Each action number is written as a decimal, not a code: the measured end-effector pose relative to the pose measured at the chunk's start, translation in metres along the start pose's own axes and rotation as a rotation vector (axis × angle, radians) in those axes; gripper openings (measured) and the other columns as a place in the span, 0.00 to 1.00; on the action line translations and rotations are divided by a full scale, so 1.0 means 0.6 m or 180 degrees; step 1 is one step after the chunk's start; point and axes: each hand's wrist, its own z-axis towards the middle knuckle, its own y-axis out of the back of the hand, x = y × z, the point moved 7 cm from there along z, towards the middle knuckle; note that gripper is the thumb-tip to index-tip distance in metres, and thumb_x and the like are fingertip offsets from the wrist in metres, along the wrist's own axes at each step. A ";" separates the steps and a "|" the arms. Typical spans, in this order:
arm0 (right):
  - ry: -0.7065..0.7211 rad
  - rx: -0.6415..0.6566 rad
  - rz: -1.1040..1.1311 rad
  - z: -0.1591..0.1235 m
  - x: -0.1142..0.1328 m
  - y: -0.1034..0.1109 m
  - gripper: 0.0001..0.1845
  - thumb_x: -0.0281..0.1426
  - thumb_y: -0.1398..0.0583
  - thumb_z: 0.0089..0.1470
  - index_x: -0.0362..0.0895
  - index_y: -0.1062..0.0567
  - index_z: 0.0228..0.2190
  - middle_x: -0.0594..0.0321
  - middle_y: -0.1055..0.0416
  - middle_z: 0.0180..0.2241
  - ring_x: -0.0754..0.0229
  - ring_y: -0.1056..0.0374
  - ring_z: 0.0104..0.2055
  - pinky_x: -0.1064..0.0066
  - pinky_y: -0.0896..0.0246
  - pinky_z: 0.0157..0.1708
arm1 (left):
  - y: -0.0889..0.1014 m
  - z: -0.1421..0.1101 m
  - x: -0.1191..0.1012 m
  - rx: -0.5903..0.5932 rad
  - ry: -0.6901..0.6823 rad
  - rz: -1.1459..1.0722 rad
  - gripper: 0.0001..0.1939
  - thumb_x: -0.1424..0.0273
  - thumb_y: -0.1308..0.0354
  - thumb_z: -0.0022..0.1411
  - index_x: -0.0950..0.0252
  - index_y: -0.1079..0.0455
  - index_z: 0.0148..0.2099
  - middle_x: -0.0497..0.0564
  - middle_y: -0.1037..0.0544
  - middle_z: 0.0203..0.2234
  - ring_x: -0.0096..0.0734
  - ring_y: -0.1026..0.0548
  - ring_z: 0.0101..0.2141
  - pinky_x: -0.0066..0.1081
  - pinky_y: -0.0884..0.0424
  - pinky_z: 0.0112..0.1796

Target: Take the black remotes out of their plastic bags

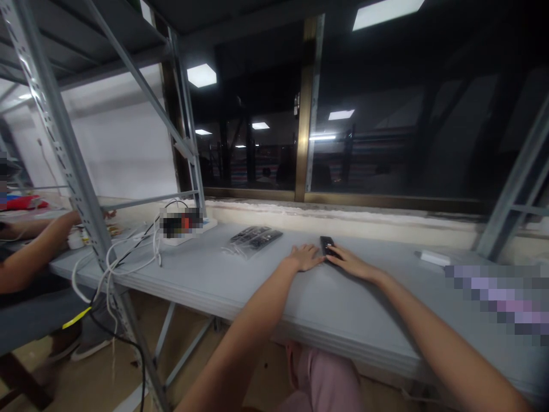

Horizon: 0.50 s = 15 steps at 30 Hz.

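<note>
A flat black oblong device [326, 246] lies on the grey table [240, 286] in front of me; its exact kind is too blurred to tell. My right hand [350, 264] grips its near right side, with fingers over its surface and edge. Just to the left, my left hand [306, 257] rests palm down with its fingers spread, their tips close to the device's lower left edge. Farther left lies a clear plastic bag [253, 240] with several dark flat items in it, touched by neither hand.
A white power strip [210, 224] and tangled white cables [115, 260] sit at the left by a metal upright [64, 137]. On the right are a small white object [434, 258] and a blurred purple patch. Another person's arm [38, 246] reaches in at far left. Windows stand behind.
</note>
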 end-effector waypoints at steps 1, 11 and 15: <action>0.0001 0.0025 0.0012 -0.001 0.002 0.000 0.43 0.59 0.52 0.52 0.40 0.35 0.57 0.48 0.45 0.62 0.46 0.50 0.64 0.53 0.53 0.61 | 0.000 0.000 0.000 0.0009 0.0010 0.0044 0.18 0.58 0.39 0.54 0.61 0.29 0.45 0.61 0.38 0.60 0.56 0.49 0.62 0.57 0.71 0.58; -0.0155 0.0245 0.0051 -0.003 0.006 0.002 0.46 0.60 0.56 0.53 0.40 0.40 0.60 0.50 0.50 0.64 0.47 0.55 0.65 0.56 0.60 0.63 | 0.078 -0.003 0.003 -0.0781 0.0621 0.1490 0.26 0.62 0.69 0.69 0.61 0.37 0.58 0.54 0.36 0.59 0.42 0.42 0.59 0.55 0.55 0.59; -0.0081 0.0284 0.0035 -0.005 0.014 0.006 0.45 0.60 0.57 0.53 0.42 0.39 0.60 0.52 0.48 0.63 0.47 0.55 0.66 0.56 0.61 0.63 | 0.122 -0.019 0.035 -0.1388 0.1270 0.1973 0.25 0.68 0.64 0.67 0.66 0.40 0.62 0.57 0.45 0.64 0.43 0.51 0.63 0.56 0.58 0.59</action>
